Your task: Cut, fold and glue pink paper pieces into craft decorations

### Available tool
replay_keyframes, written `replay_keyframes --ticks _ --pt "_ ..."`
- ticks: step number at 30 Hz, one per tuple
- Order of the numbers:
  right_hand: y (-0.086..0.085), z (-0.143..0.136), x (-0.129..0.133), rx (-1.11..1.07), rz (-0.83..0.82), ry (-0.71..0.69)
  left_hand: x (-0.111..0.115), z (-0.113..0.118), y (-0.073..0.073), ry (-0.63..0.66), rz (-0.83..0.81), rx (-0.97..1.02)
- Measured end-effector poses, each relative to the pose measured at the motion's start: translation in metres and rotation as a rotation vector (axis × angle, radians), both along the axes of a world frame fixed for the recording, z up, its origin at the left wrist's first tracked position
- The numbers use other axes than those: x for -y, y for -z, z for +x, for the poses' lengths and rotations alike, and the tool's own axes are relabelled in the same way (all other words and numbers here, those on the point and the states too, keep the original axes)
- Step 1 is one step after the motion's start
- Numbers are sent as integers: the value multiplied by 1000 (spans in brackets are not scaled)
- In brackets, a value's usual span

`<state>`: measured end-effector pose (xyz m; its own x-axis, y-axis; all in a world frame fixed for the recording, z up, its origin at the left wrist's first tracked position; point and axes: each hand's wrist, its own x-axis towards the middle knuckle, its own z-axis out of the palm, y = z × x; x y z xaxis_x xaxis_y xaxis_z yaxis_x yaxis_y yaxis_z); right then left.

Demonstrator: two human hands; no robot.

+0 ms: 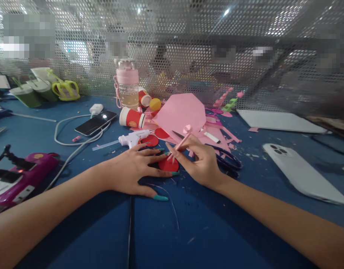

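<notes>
My left hand [132, 164] lies flat on the blue table with its fingers spread. Two of its fingertips rest at the edge of a red paper disc [168, 165]. My right hand [201, 160] pinches a slim pink pen [182, 142] with a bow-shaped top, its lower end down on the disc. Just beyond my left fingers are a white glue gun [134, 139] with a clear glue stick and another red disc [150, 141]. Dark-handled scissors [228, 157] lie partly behind my right hand. A large pink paper sheet [184, 112] rises behind both hands.
Red paper cups [132, 118] and a pink-lidded bottle [127, 86] stand behind. To the left are a black phone [96, 122], its cable and a purple power strip [26, 175]. A white phone [303, 172] and a closed laptop [278, 120] lie right. Perforated metal [183, 37] walls the back.
</notes>
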<state>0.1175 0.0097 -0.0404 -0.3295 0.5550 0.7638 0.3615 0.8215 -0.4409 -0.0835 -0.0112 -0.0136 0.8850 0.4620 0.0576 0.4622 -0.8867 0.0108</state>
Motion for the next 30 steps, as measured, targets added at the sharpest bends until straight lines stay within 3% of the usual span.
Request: replay_keyframes --ticks 12,21,30 --pt "0 0 -1 27 -91 -21 0 0 0 4 11 8" --pt "6 2 -3 -130 -155 10 0 0 0 -4 2 -18" --pt "2 0 -2 -39 -116 28 1 0 -1 -10 1 -14"
